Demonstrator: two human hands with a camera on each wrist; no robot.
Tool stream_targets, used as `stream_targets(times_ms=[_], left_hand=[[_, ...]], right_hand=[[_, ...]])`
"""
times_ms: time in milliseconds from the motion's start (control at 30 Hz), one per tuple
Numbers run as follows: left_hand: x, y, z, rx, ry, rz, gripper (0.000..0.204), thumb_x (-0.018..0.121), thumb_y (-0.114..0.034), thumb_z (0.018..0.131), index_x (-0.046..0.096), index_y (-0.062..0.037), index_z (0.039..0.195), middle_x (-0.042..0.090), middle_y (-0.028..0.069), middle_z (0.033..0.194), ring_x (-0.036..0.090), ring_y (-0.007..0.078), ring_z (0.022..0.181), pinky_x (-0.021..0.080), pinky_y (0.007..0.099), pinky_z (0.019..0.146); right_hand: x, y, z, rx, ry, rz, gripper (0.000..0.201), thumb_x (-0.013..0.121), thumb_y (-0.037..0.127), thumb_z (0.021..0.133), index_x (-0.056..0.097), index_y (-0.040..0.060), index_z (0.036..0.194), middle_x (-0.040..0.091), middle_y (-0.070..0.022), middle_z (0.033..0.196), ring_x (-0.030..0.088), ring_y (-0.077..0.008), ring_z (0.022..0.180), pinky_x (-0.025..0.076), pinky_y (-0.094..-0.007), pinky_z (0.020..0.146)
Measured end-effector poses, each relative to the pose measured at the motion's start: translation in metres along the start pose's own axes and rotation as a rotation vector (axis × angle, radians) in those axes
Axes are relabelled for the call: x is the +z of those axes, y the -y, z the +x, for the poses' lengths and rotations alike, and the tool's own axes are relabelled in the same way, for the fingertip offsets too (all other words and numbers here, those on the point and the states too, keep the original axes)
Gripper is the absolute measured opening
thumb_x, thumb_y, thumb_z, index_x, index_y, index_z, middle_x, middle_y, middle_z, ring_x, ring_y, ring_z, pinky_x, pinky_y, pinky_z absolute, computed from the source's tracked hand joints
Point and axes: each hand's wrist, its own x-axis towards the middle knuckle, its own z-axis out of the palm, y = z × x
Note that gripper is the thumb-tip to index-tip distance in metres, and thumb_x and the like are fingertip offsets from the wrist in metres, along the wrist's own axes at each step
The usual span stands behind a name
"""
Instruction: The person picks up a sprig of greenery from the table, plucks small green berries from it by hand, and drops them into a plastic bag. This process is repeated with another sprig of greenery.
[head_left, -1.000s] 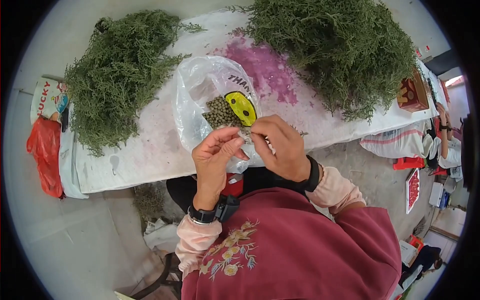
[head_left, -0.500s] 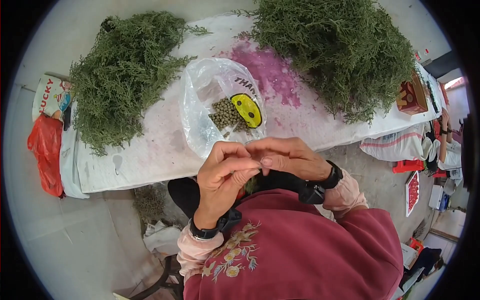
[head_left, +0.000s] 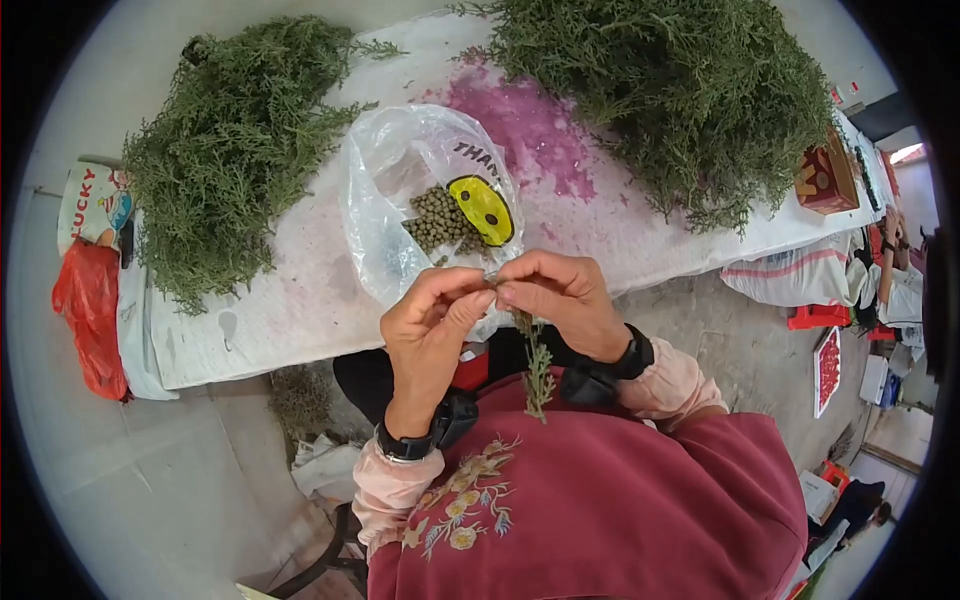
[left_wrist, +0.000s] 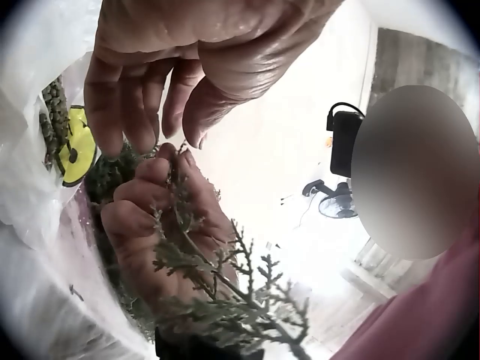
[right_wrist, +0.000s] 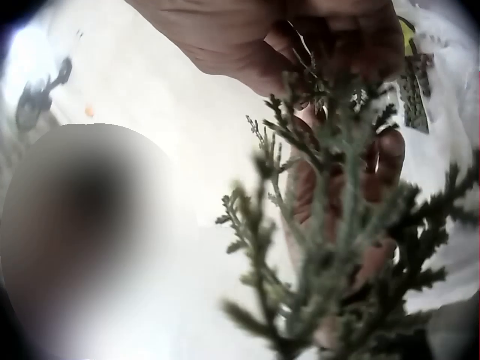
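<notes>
In the head view my right hand [head_left: 565, 300] pinches a green sprig [head_left: 538, 375] that hangs down over the clothing. My left hand [head_left: 430, 330] is beside it, thumb and index tips near the right fingertips. The left wrist view has the left hand [left_wrist: 202, 52] above, fingers bent and thumb apart from them, close to the tip of the sprig [left_wrist: 217, 277]. Leaves partly cover the fingers in the right wrist view. Behind the hands lies a clear plastic bag [head_left: 375, 235] with round greenish-brown berries [head_left: 437, 218] inside.
Large heaps of green branches lie on the white table [head_left: 300, 340], one at left [head_left: 230, 160], one at right [head_left: 660, 100]. A red bag [head_left: 90, 310] hangs at the far left; a brown-red box [head_left: 828, 180] stands at the right end.
Both hands came down from the bag's mouth towards the body, then rose slightly. The sprig now hangs in full view from the right hand, and the left thumb and index have parted.
</notes>
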Motion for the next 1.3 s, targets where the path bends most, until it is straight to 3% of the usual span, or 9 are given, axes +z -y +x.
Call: stream_targets(times_ms=[100, 267, 367, 533, 633, 767, 833, 1033, 1300], left_hand=[[0.004, 0.002, 0.001, -0.025, 0.014, -0.015, 0.015, 0.061, 0.002, 0.083, 0.061, 0.0051, 0.098, 0.061, 0.0078, 0.087, 0.059, 0.0132, 0.071, 0.049, 0.023, 0.064], [0.004, 0.006, 0.002, -0.062, 0.019, -0.023, 0.014, 0.06, 0.002, 0.084, 0.061, 0.0048, 0.097, 0.061, 0.008, 0.086, 0.059, 0.0128, 0.07, 0.049, 0.0232, 0.062], [0.002, 0.009, 0.003, -0.034, 0.037, 0.037, 0.012, 0.059, 0.001, 0.085, 0.061, 0.0041, 0.096, 0.06, 0.0066, 0.085, 0.057, 0.0116, 0.068, 0.048, 0.0225, 0.061], [0.002, 0.007, 0.004, -0.044, 0.016, 0.118, 0.007, 0.058, -0.002, 0.086, 0.06, 0.0023, 0.091, 0.058, 0.0033, 0.082, 0.054, 0.0093, 0.067, 0.044, 0.0207, 0.06], [0.0, 0.011, 0.005, -0.044, 0.047, 0.15, 0.006, 0.058, -0.003, 0.086, 0.06, 0.0019, 0.09, 0.057, 0.0019, 0.082, 0.053, 0.0082, 0.067, 0.043, 0.02, 0.06], [-0.003, 0.017, 0.01, -0.012, 0.1, 0.285, 0.006, 0.059, -0.003, 0.085, 0.06, 0.0006, 0.089, 0.056, 0.0018, 0.078, 0.051, 0.0078, 0.066, 0.042, 0.0209, 0.059], [-0.004, 0.021, 0.013, -0.004, 0.122, 0.346, 0.006, 0.06, -0.003, 0.085, 0.06, 0.0001, 0.089, 0.055, 0.0021, 0.077, 0.05, 0.0079, 0.066, 0.041, 0.0216, 0.058], [-0.006, 0.033, 0.034, 0.234, 0.011, 0.757, 0.011, 0.063, -0.002, 0.079, 0.061, 0.0001, 0.09, 0.056, 0.0076, 0.077, 0.055, 0.0172, 0.065, 0.043, 0.0268, 0.058], [0.004, 0.034, 0.042, 0.297, 0.067, 1.136, 0.015, 0.062, -0.002, 0.074, 0.061, -0.0014, 0.09, 0.052, 0.0125, 0.078, 0.056, 0.03, 0.074, 0.046, 0.0375, 0.06]], right_hand=[[0.0, -0.01, 0.0, -0.173, -0.111, -0.272, 0.013, 0.059, 0.004, 0.087, 0.06, -0.0029, 0.098, 0.062, -0.0031, 0.087, 0.057, -0.0074, 0.077, 0.045, -0.0204, 0.068], [0.0, -0.016, 0.001, -0.234, -0.153, -0.346, 0.012, 0.058, 0.004, 0.087, 0.061, -0.0026, 0.097, 0.062, -0.0019, 0.087, 0.056, -0.0067, 0.077, 0.045, -0.0194, 0.067], [-0.001, -0.014, 0.001, -0.395, -0.14, -0.698, 0.013, 0.059, 0.005, 0.087, 0.061, -0.0021, 0.098, 0.062, -0.0031, 0.085, 0.057, -0.0074, 0.077, 0.045, -0.0197, 0.068], [-0.003, -0.008, 0.001, -0.419, -0.058, -0.708, 0.014, 0.061, 0.005, 0.085, 0.061, -0.0015, 0.097, 0.061, -0.0054, 0.083, 0.058, -0.0087, 0.077, 0.045, -0.0212, 0.067], [-0.011, -0.016, 0.003, -0.182, -0.054, -0.331, 0.016, 0.063, 0.005, 0.083, 0.061, -0.0013, 0.097, 0.061, -0.0068, 0.081, 0.057, -0.0094, 0.074, 0.044, -0.0225, 0.065], [-0.022, -0.018, 0.009, -0.336, 0.008, -0.714, 0.015, 0.061, 0.004, 0.084, 0.061, -0.002, 0.097, 0.061, -0.004, 0.082, 0.054, -0.0075, 0.071, 0.042, -0.0214, 0.062], [-0.025, -0.023, 0.012, -0.317, -0.015, -0.681, 0.014, 0.061, 0.004, 0.084, 0.061, -0.0018, 0.097, 0.061, -0.0026, 0.082, 0.053, -0.0067, 0.07, 0.042, -0.0206, 0.062], [-0.034, -0.034, 0.021, -0.156, -0.186, -0.302, 0.01, 0.06, 0.003, 0.085, 0.061, -0.0001, 0.094, 0.059, 0.003, 0.081, 0.049, -0.0026, 0.07, 0.04, -0.018, 0.062], [-0.038, -0.041, 0.024, -0.246, -0.261, -0.373, 0.008, 0.059, 0.001, 0.085, 0.06, 0.0008, 0.093, 0.057, 0.004, 0.079, 0.048, -0.001, 0.07, 0.04, -0.0166, 0.061]])
